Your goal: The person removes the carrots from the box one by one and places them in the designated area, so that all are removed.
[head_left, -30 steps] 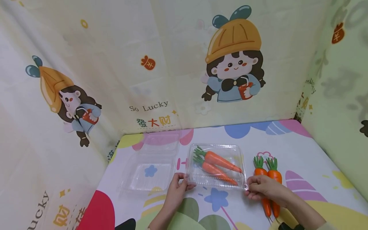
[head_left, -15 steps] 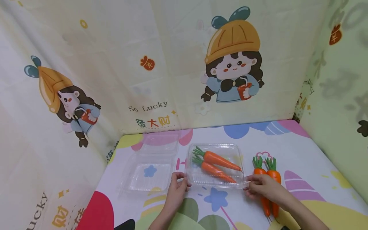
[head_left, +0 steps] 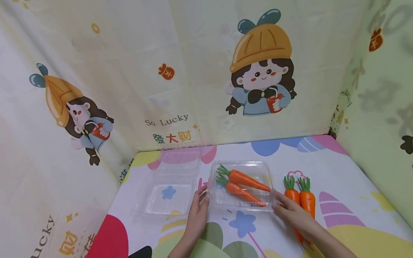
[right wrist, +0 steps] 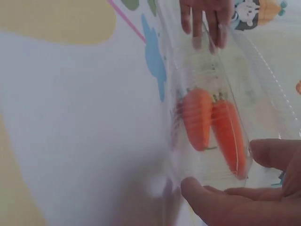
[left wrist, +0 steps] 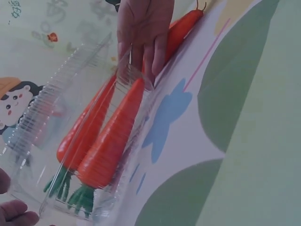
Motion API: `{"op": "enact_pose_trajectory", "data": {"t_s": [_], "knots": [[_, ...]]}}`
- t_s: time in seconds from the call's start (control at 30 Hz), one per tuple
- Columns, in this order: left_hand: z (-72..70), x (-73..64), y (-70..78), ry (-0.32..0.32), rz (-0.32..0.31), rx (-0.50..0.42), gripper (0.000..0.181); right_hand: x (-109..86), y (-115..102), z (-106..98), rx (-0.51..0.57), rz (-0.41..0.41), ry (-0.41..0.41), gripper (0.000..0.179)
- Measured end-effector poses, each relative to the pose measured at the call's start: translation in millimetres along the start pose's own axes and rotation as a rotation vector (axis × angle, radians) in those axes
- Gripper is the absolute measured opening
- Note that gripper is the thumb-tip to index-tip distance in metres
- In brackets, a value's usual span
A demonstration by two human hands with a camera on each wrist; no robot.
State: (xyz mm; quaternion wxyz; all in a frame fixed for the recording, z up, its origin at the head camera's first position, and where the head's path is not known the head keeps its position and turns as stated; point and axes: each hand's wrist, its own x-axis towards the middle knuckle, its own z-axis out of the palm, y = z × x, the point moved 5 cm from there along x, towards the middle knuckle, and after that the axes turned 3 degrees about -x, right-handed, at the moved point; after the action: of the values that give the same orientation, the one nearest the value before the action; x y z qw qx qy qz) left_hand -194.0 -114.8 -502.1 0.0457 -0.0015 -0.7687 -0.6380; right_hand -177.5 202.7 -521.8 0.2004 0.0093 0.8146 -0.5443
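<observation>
A clear plastic clamshell box (head_left: 222, 200) with its lid down over the base holds two orange carrots (head_left: 247, 180) with green stubby tops. My left hand (head_left: 197, 214) lies along the box's left side, fingers pointing forward and nearly straight. At the front right corner my right hand (head_left: 295, 213) touches the end wall with extended fingers. In the right wrist view its thumb (right wrist: 270, 153) sits by the rim and a finger lies lower at the corner. Through the plastic both carrots (left wrist: 113, 136) show side by side, tips toward the right hand.
Two more carrots (head_left: 307, 202) lie right of the box, partly behind my right hand and forearm. Left of it stands another clear plastic box (head_left: 146, 204), its lid folded back. A patterned cloth (head_left: 332, 172) covers the table; printed curtains (head_left: 200, 89) surround it.
Both hands have shifted from gripping the box's front corners to lying along its two ends, fingers straighter. The box and carrots stay in nearly the same place.
</observation>
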Motion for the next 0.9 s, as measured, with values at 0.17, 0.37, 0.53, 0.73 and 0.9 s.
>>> {"op": "enact_pose_trajectory", "data": {"t_s": [0.17,0.37,0.53,0.73,0.9], "knots": [[-0.7,1.7,4.0,-0.001,0.036,0.039,0.040,4.2,-1.7,5.1,-0.025,0.018,0.036,0.077],[0.1,8.8,10.0,-0.003,0.114,0.040,0.045,8.8,-5.4,9.6,0.028,-0.009,0.041,0.073],[0.7,15.7,20.8,-0.010,0.192,0.049,0.044,11.7,-8.5,10.5,0.083,-0.007,0.046,0.071],[1.3,28.6,28.6,-0.009,0.225,0.046,0.044,13.1,-12.9,9.2,0.106,-0.007,0.073,0.066],[1.2,41.7,35.3,0.003,0.240,0.053,0.043,12.6,-13.3,9.0,0.117,0.010,0.098,0.064]]}}
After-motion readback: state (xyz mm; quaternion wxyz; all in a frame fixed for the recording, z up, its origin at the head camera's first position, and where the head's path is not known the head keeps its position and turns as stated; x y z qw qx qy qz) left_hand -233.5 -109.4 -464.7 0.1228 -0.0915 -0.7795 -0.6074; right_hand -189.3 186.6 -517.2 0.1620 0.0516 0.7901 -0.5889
